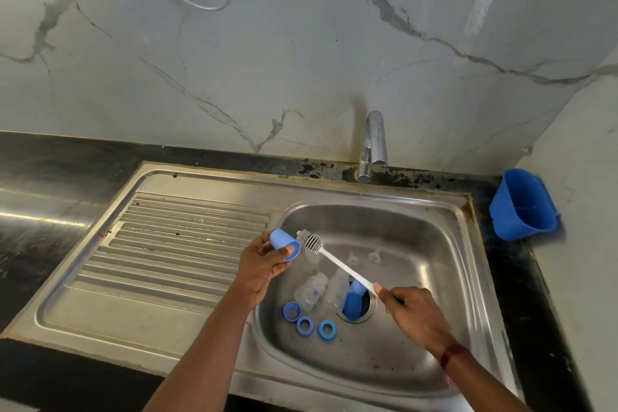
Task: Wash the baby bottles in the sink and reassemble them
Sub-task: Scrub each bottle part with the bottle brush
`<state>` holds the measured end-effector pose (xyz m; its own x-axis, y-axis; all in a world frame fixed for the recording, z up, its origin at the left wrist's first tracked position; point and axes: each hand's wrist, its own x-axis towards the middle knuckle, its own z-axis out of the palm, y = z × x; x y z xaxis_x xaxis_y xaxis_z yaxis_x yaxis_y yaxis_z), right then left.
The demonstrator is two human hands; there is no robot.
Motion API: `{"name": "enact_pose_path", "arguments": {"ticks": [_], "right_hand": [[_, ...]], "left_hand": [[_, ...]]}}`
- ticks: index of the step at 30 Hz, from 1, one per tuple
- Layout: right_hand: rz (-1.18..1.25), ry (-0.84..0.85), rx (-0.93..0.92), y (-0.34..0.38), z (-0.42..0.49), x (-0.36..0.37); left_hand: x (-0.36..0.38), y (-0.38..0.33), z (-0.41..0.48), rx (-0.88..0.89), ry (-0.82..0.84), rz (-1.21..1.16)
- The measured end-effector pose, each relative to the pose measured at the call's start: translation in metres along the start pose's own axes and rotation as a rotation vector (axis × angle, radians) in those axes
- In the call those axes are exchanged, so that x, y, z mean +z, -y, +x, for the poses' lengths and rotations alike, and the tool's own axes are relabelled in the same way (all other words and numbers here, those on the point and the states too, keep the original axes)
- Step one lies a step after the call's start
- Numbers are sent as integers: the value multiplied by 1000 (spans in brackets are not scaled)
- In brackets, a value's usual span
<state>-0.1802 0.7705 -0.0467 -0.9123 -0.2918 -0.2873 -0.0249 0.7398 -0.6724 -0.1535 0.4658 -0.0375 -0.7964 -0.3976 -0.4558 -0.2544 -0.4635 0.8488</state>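
My left hand [264, 264] grips a smooth blue cap [284, 244]; my right hand [411, 311] holds a bristly white brush [311, 241]. Steel sink [434, 244], marble wall [301, 60].

Soft, even, fairly bright light from above. Glare streaks on steel sink [200, 184] and black counter [40, 214]. Faint shadows. Wide-angle bending at edges, slightly soft detail.

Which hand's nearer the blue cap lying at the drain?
Right. The right hand, gripping the brush handle, is just right of the blue cap; the left hand holds a second cap farther off to its left.
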Motion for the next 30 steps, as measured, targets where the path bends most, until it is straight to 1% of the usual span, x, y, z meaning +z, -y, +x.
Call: {"name": "enact_pose_path", "arguments": {"ticks": [1,3,4,6,10,12,13,15,17,22,23,27,30], "right_hand": [[-13,2,-16,0,1,1],[-51,3,-51,0,2,1],[-80,3,-67,0,3,0],[-133,1,-84,0,3,-1],[-179,-20,-78,-1,4,4],[-175,-12,-69,-3,5,9],[-165,-9,-62,-5,4,11],[-109,-17,-37,-10,3,15],[-65,-18,-13,-16,0,15],[-90,-20,-31,-23,-6,10],[-89,-22,-33,-23,-6,9],[-99,-19,-22,-15,-4,9],[-65,-18,-31,-7,-2,10]], "left_hand": [[0,0,0,42,-30,91],[-1,1,1,166,-99,352],[-2,1,2,217,-108,475],[-4,0,1,264,-77,628],[8,1,-8,291,64,779],[19,8,-13,286,128,780],[24,12,-15,287,135,775],[31,16,-18,282,106,722],[35,16,-17,254,69,617],[29,10,-7,245,-1,425],[27,11,-6,245,7,427],[27,20,-7,265,76,559],[27,21,-10,306,89,613]]}}
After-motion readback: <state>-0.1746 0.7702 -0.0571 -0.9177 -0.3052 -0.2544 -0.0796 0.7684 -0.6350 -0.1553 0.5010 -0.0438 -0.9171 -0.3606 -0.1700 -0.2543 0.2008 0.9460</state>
